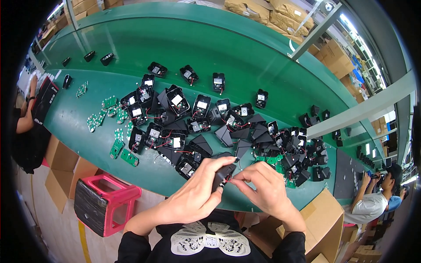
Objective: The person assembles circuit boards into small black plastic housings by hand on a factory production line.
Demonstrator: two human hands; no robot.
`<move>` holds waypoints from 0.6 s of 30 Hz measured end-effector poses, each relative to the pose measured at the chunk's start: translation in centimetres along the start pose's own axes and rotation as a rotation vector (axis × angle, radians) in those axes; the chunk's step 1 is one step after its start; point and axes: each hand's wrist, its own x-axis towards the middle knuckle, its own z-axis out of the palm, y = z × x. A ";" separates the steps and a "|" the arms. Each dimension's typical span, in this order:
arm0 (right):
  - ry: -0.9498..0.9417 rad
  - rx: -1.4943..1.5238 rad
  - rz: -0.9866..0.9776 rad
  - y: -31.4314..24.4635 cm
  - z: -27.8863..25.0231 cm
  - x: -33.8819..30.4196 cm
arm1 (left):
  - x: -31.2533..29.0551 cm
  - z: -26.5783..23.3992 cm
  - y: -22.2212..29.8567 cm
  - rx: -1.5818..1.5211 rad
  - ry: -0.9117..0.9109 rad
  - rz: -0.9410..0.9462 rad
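Note:
A small black plastic housing (223, 172) is gripped in my left hand (193, 193), tilted above the front of the green worktable. Thin red and dark wires (226, 179) come out of its open side. My right hand (265, 189) pinches these wires between thumb and fingertips, close to the housing. The wire ends are partly hidden by my fingers. Just beyond my hands lies a large pile of similar black housings (201, 105), many with white labels, circuit parts and red wires showing inside.
Green circuit boards (129, 158) lie left of the pile, more (274, 161) at its right. Several housings (219, 82) stand on the green conveyor belt (144, 48) behind. A pink stool (127, 197) and cardboard boxes (322, 219) are below the table edge. Other people (368, 204) sit at both sides.

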 end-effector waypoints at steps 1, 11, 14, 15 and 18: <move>0.002 0.000 0.001 -0.3 -0.2 0.0 | 0.1 0.1 -0.2 0.097 0.098 0.066; 0.131 -0.229 -0.214 -0.8 -0.4 0.2 | -0.2 -0.7 0.7 -0.251 -0.132 -0.204; 0.131 -0.246 -0.241 -0.4 -0.4 0.0 | -0.3 -0.4 0.2 -0.149 -0.090 -0.087; 0.128 -0.228 -0.231 -0.4 -0.3 -0.1 | -0.3 -0.3 0.2 -0.132 -0.087 -0.071; 0.089 -0.252 -0.200 -1.3 -0.5 0.2 | -0.3 0.0 0.0 -0.058 -0.049 -0.025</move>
